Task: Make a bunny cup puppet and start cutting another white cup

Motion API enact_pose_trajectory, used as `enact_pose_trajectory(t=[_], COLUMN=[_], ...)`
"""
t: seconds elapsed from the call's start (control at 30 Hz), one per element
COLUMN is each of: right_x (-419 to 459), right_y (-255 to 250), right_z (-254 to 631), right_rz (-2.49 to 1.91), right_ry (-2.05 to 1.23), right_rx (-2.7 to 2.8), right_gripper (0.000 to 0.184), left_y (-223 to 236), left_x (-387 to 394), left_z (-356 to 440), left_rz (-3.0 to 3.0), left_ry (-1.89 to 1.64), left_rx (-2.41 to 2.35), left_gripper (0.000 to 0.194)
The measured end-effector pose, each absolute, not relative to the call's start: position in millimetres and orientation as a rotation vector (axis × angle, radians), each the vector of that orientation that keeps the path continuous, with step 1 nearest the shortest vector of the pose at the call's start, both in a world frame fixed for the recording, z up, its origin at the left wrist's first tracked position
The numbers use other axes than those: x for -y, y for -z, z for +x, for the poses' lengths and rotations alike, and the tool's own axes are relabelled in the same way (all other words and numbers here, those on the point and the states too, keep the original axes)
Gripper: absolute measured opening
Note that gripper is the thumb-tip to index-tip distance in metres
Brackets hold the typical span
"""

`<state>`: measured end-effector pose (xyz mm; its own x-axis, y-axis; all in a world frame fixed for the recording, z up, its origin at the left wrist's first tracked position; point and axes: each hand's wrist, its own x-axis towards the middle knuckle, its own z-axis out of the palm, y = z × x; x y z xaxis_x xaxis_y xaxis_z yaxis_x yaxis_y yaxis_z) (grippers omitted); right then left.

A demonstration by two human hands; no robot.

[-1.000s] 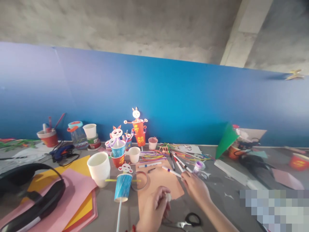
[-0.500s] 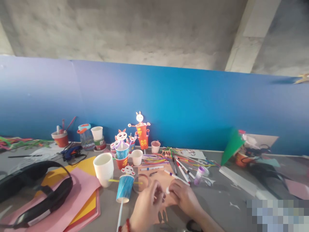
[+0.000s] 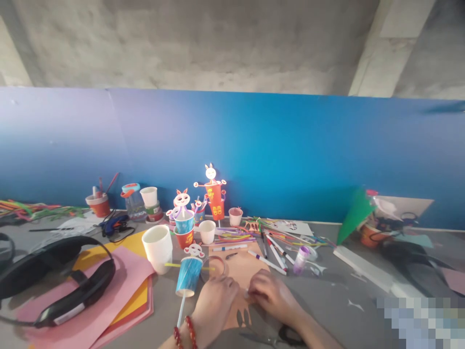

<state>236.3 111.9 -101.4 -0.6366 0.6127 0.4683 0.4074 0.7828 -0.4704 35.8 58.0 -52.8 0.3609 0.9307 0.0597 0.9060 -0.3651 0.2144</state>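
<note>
My left hand (image 3: 217, 301), with red bead bracelets at the wrist, is closed, its fingers curled down over an orange paper sheet (image 3: 241, 274). Across from it, my right hand (image 3: 271, 294) is closed too, fingertips pinched at a small white piece (image 3: 246, 293) between the hands. What my left fingers hold, if anything, is hidden. Dark cut-out slots show in the sheet below the hands. Left of my left hand lies a blue paper cup (image 3: 189, 276) with a white animal face and a straw. A ring of clear tape (image 3: 222, 264) rests beside it.
Scissors (image 3: 267, 340) lie near my right wrist. Markers (image 3: 278, 257) and a purple glue stick (image 3: 301, 259) are behind the right hand. White cups (image 3: 158, 247), red cup figures (image 3: 214, 198), pink and yellow paper (image 3: 127, 276) and a black headset (image 3: 78, 291) stand or lie around.
Both hands have lowered onto the orange sheet, and my left fingers have turned downward. The white piece now shows less between the hands. The view has shifted slightly.
</note>
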Motion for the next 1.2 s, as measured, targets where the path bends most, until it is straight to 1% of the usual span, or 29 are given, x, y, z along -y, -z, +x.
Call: enact_pose_trajectory(t=[0.1,0.23,0.4,0.53,0.6,0.7,0.77,0.93,1.07,1.2], right_x=[-110,-107,-107,-109,-110,-111,-111,-112,-109,-104], right_y=[97,92,92,96,98,100,100,100,100,98], right_z=[238,242,237,232,231,232,233,232,232,234], right_rz=[-0.751,-0.775,-0.809,-0.826,-0.834,-0.838,-0.837,-0.846,-0.873,-0.912], right_ry=[-0.464,-0.517,-0.536,-0.518,-0.522,-0.551,-0.580,-0.645,-0.713,-0.810], right_rx=[2.354,2.345,2.341,2.348,2.342,2.332,2.321,2.299,2.256,2.218], right_gripper=[0.019,0.017,0.016,0.016,0.016,0.011,0.011,0.018,0.021,0.018], left_y=[56,58,57,53,51,50,51,53,58,67], left_x=[-55,-55,-56,-51,-48,-45,-45,-46,-47,-48], left_z=[28,18,18,29,35,42,43,46,51,53], left_rz=[2.514,2.513,2.495,2.473,2.469,2.458,2.435,2.371,2.362,2.339], left_ry=[-0.268,-0.295,-0.311,-0.355,-0.291,-0.250,-0.287,-0.393,-0.464,-0.574], left_rx=[-1.591,-1.553,-1.561,-1.567,-1.585,-1.618,-1.630,-1.657,-1.665,-1.637], left_gripper=[0.028,0.036,0.029,0.035,0.030,0.026,0.024,0.019,0.017,0.017])
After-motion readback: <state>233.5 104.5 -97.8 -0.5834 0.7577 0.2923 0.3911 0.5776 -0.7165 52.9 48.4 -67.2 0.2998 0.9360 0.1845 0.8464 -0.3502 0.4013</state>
